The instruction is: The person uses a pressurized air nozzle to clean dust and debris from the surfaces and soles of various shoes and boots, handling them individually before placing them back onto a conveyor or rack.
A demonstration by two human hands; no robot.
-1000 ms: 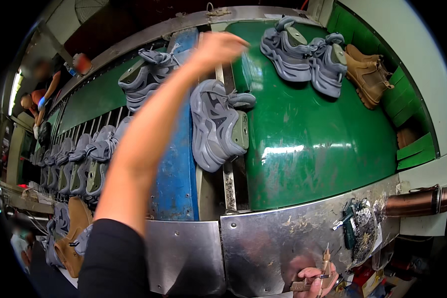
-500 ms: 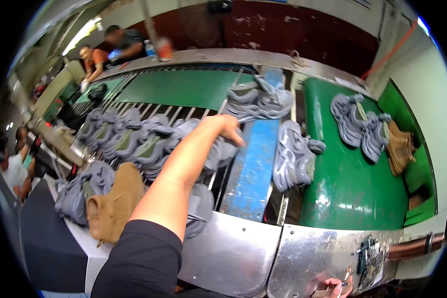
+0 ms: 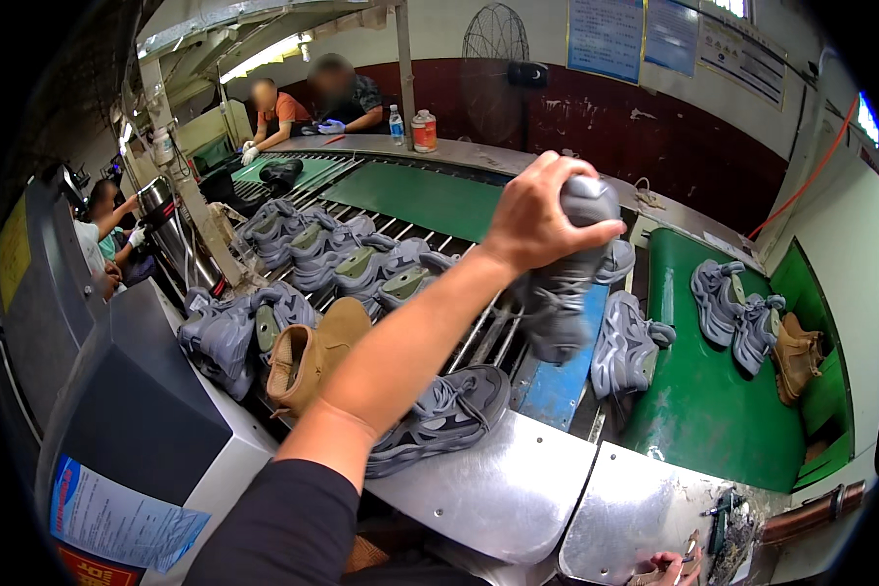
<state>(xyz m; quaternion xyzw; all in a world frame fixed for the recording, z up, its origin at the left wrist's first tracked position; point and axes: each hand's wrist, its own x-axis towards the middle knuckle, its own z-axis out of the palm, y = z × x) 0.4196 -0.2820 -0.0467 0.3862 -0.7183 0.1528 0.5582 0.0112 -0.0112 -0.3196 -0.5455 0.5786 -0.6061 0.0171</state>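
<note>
Above the rollers (image 3: 479, 337), your left hand (image 3: 535, 213) is closed around the heel of a grey shoe (image 3: 565, 283), lifted clear, toe hanging down. Another grey shoe (image 3: 439, 418) lies below your forearm. Your right hand (image 3: 666, 566) barely shows at the bottom edge; its grip cannot be told.
</note>
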